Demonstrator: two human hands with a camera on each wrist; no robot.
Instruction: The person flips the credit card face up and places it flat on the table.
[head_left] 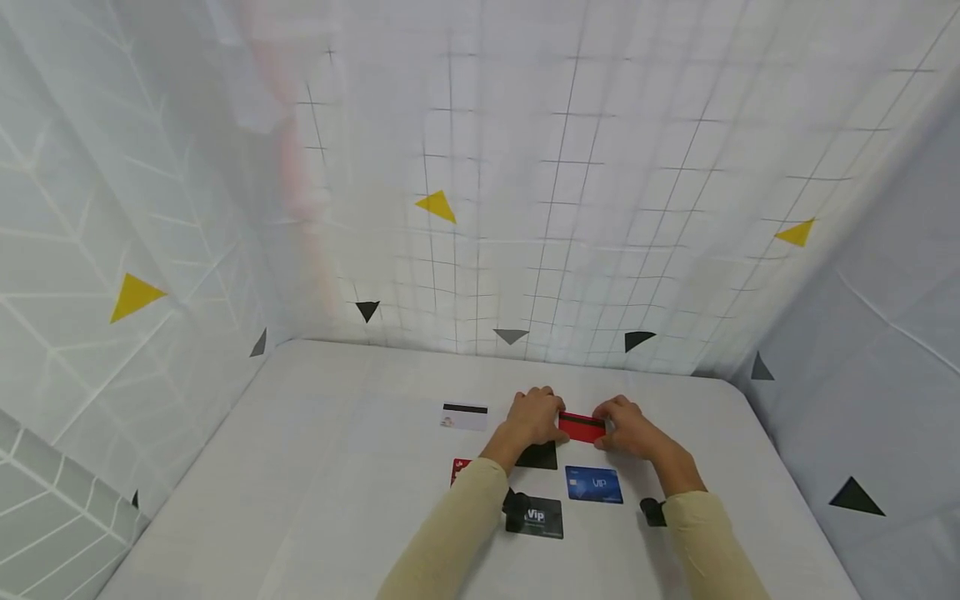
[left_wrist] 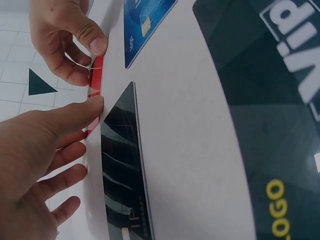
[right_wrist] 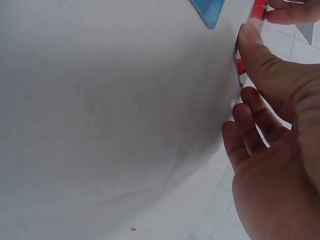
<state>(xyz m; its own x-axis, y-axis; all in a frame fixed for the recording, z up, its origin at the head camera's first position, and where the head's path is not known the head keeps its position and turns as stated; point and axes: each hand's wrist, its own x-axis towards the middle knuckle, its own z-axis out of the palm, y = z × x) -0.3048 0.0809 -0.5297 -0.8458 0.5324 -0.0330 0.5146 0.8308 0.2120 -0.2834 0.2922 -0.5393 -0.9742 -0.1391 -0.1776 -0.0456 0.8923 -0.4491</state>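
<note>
A red card (head_left: 582,427) with a dark stripe lies between my two hands near the back of the white table. My left hand (head_left: 534,417) pinches its left end, thumb on the near edge and fingers on the far side. At the other end, my right hand (head_left: 632,429) pinches it likewise; the right wrist view shows the thumb (right_wrist: 252,42) at the edge, other fingers curled loosely. Just below the left hand is a black card (left_wrist: 120,165), partly covered by it in the head view. A blue VIP card (head_left: 594,484) sits in front of the red one.
A dark grey Vip card (head_left: 536,518) lies nearest me, beside the left wrist. Another red card (head_left: 458,468) is mostly hidden by the left sleeve (head_left: 465,517). Further left lies a white card (head_left: 464,417) with a black stripe. White sheeted walls (head_left: 510,275) enclose the table.
</note>
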